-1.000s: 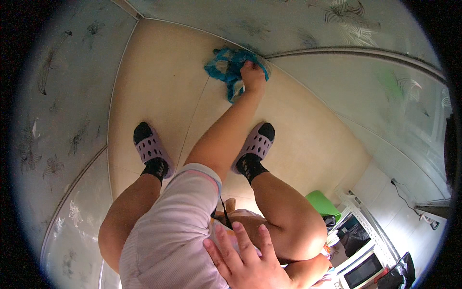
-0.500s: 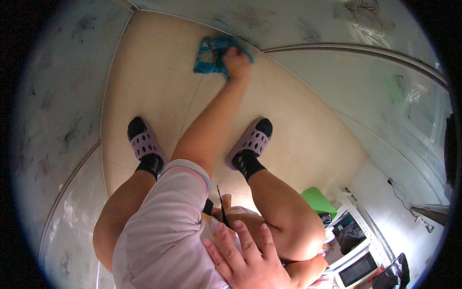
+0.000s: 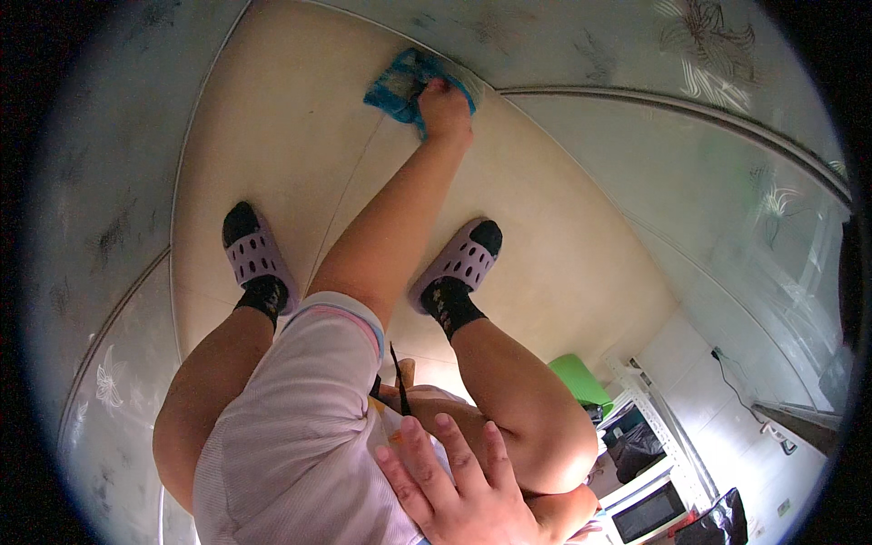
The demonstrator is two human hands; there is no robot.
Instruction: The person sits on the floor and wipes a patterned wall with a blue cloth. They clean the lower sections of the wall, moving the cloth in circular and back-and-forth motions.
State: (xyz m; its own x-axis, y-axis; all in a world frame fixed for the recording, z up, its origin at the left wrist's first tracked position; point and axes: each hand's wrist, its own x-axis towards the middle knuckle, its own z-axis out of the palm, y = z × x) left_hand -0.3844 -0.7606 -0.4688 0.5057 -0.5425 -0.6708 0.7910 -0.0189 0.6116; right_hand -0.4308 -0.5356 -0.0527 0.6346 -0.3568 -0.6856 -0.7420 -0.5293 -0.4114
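My left hand [image 3: 445, 111] reaches out between my legs to the floor [image 3: 282, 127] and is closed on a blue cloth [image 3: 393, 89]. The cloth lies crumpled and partly spread to the left of the fingers, close to the foot of the far wall. Some of it is hidden under the hand. Nearer, my right hand [image 3: 463, 490] holds nothing; its fingers are spread in front of my light shirt [image 3: 282, 436], beside my bent right leg.
My feet, in purple slippers [image 3: 259, 257] and dark socks, stand apart on the floor. Grey patterned panels [image 3: 100, 191] close in on the left, far side and right. At lower right are a green plastic object [image 3: 579, 380], a white rack [image 3: 677, 454], a microwave-like appliance [image 3: 647, 513] and black bags [image 3: 718, 522].
The view has shifted slightly, so my feet and legs appear farther left. My left hand still grips the cloth near the wall, and the cloth's folds have changed a little.
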